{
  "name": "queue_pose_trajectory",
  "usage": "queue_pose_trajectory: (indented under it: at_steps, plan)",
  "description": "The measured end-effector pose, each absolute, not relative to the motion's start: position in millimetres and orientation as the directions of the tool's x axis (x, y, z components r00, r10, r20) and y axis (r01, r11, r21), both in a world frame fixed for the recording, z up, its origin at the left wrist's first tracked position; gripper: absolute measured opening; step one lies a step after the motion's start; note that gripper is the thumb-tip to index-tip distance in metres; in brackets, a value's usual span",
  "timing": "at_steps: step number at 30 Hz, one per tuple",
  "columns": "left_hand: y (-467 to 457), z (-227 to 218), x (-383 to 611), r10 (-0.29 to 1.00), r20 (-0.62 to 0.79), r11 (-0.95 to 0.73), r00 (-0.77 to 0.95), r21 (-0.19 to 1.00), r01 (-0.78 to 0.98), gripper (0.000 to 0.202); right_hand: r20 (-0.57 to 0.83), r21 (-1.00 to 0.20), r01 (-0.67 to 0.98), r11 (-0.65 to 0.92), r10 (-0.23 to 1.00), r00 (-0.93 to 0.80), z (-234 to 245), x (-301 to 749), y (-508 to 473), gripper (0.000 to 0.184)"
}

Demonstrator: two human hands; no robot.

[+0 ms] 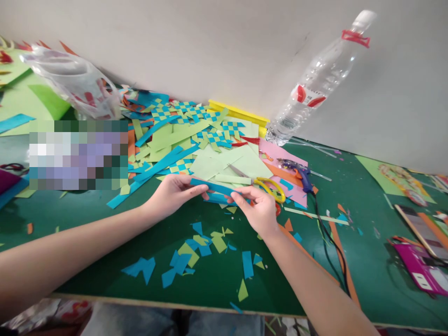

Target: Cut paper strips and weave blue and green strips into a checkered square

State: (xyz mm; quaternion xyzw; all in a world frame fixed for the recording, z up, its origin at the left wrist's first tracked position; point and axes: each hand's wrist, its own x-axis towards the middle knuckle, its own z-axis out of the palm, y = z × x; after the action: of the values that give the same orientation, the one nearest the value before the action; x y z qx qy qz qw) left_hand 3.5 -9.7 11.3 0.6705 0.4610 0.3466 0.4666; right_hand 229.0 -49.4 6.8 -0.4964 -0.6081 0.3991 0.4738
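"Above the green tabletop (217, 284), close to its middle, what have we got hold of?"

"A blue paper strip (220, 187), held crosswise between our hands. Our left hand (171, 189) pinches one end, thumb in front and fingers curled behind; our right hand (261, 205) has thumb and fingertips closed on the other. More blue paper shows just under it — we can't tell whether it's the same piece folded."

"What borders us?"

"Just beyond the strip, a pale green sheet (227, 158), with scissors (255, 180) whose yellow handles reach beside our right hand. Woven blue-and-green pieces (191, 112) are heaped towards the wall (210, 51), and a bottle (308, 95) stands right of them."

"And room for moving?"

"Nearer us, green surface shows around the loose scraps (187, 252), down to the front edge (150, 304). Our right side is tighter — the glue gun (305, 179) lies past that hand, its black cord (317, 210) running beside our forearm towards the edge."
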Motion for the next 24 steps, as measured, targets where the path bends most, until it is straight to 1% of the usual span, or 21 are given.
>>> queue_pose_trajectory:
  at_steps: [3, 5, 7, 9, 11, 13, 15, 17, 18, 19, 20, 22, 24]
  plan:
    - [-9, 10, 2, 0.953, 0.071, -0.167, 0.294, 0.934, 0.316, 0.028, 0.198, -0.932, 0.286, 0.221, 0.974, -0.108, 7, 229, -50, 0.015]
    - [-9, 8, 2, 0.961, 0.079, -0.166, 0.266, 0.933, 0.32, 0.029, 0.251, -0.882, 0.365, 0.298, 0.953, -0.171, 7, 229, -50, 0.014]
    - [-8, 6, 1, 0.968, 0.071, -0.149, 0.239, 0.934, 0.325, 0.031, 0.332, -0.775, 0.471, 0.421, 0.906, -0.263, 8, 229, -50, 0.016]
    - [-7, 5, 1, 0.978, 0.059, -0.126, 0.2, 0.932, 0.341, 0.033, 0.394, -0.622, 0.582, 0.524, 0.852, -0.346, 10, 230, -48, 0.022]
    - [-6, 4, 0, 0.986, 0.046, -0.1, 0.157, 0.929, 0.357, 0.034, 0.426, -0.455, 0.695, 0.556, 0.822, -0.379, 12, 234, -46, 0.026]
    - [-4, 5, 0, 0.991, 0.036, -0.082, 0.129, 0.926, 0.368, 0.034, 0.431, -0.298, 0.814, 0.498, 0.831, -0.351, 16, 240, -41, 0.027]
    - [-3, 6, 0, 0.993, 0.026, -0.068, 0.117, 0.926, 0.371, 0.034, 0.403, -0.168, 0.917, 0.362, 0.874, -0.271, 20, 248, -37, 0.026]
    - [-2, 7, 1, 0.994, 0.013, -0.051, 0.105, 0.93, 0.364, 0.035, 0.353, -0.052, 0.972, 0.231, 0.914, -0.198, 24, 259, -33, 0.019]
    - [-1, 7, 2, 0.995, 0.01, -0.045, 0.099, 0.933, 0.356, 0.035, 0.301, -0.005, 0.983, 0.181, 0.938, -0.171, 26, 265, -32, 0.02]
    - [-1, 7, 2, 0.996, 0.008, -0.04, 0.094, 0.937, 0.346, 0.035, 0.237, 0.025, 0.988, 0.15, 0.96, -0.152, 27, 271, -31, 0.024]
    - [-1, 7, 3, 0.996, 0.009, -0.039, 0.09, 0.942, 0.335, 0.035, 0.179, 0.029, 0.991, 0.131, 0.975, -0.134, 29, 276, -31, 0.029]
    - [0, 5, 4, 0.996, 0.016, -0.042, 0.088, 0.951, 0.307, 0.035, 0.084, -0.014, 0.992, 0.125, 0.989, -0.124, 31, 286, -31, 0.034]
    - [1, 3, 4, 0.996, 0.019, -0.044, 0.092, 0.958, 0.283, 0.035, 0.026, -0.049, 0.991, 0.125, 0.992, -0.124, 32, 294, -31, 0.035]
